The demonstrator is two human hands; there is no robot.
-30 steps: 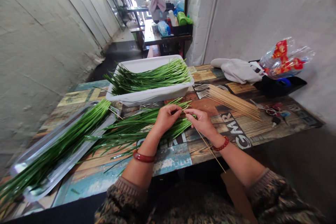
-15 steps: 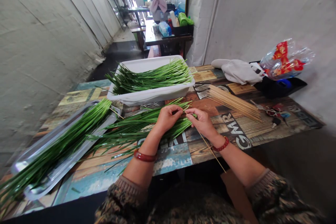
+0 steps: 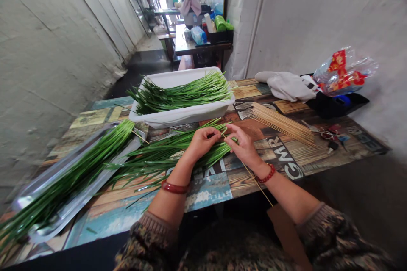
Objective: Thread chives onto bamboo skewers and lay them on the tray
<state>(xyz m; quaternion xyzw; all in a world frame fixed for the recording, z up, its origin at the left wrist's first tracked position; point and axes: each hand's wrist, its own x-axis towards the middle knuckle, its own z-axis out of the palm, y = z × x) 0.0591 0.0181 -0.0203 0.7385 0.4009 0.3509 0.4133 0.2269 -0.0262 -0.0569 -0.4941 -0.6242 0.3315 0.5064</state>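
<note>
My left hand [image 3: 203, 142], with a red bangle at the wrist, is closed in a pinch over loose garlic chives [image 3: 168, 148] on the table. It seems to grip a chive stalk by its pale end, though the fingers partly hide it. Close by on the right, my right hand [image 3: 244, 146] pinches a thin bamboo skewer [image 3: 257, 184], its index finger raised. The skewer slants down past the wrist beyond the table's front edge. Its upper tip lies between the two hands and is hard to make out.
A white basin [image 3: 181, 115] of chives stands behind my hands. On the left, a clear tray [image 3: 101, 182] bears a chive bunch with a skewer across its end. Bamboo skewers [image 3: 282, 125], keys [image 3: 332, 146], a pale cap [image 3: 289, 86] and a plastic bag [image 3: 343, 74] lie right.
My right index finger has lifted and straightened a little. Both hands otherwise stay in place, and the view has shifted very slightly.
</note>
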